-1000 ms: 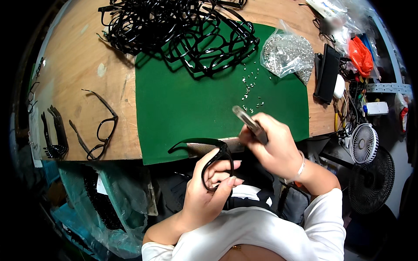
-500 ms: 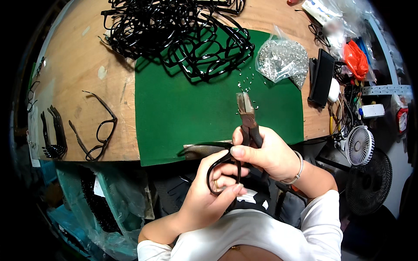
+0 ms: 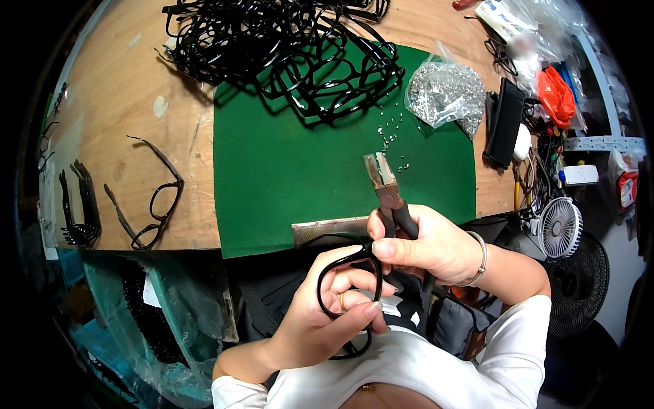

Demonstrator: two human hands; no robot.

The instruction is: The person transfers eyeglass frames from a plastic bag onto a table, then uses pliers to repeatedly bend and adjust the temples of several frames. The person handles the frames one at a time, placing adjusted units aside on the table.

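Observation:
A black eyeglass frame (image 3: pixel 319 286) is in my left hand (image 3: pixel 306 324), whose fingers curl round one rim near the table's front edge. My right hand (image 3: pixel 436 249) grips a pair of flat-nosed pliers (image 3: pixel 389 198), and its thumb touches the frame's upper corner. The pliers' jaws point away from me and stand slightly apart over the green mat (image 3: pixel 286 177). Beyond the jaws lie several tiny silvery metal pieces (image 3: pixel 385 142). A clear plastic bag (image 3: pixel 443 92) full of similar pieces lies at the mat's far right.
Black eyeglass frames form a tangled pile (image 3: pixel 272 51) at the back. One separate frame (image 3: pixel 163 198) lies on the wood at left, beside folded frames (image 3: pixel 82 204). A metal strip (image 3: pixel 330 227) sits at the mat's front edge. A phone (image 3: pixel 504 123) and small fan (image 3: pixel 560 227) are at right.
The pliers have shifted slightly nearer me and tilted left, with their jaws more apart. The frame in my left hand has turned, showing its rim more openly. My right forearm has moved outward.

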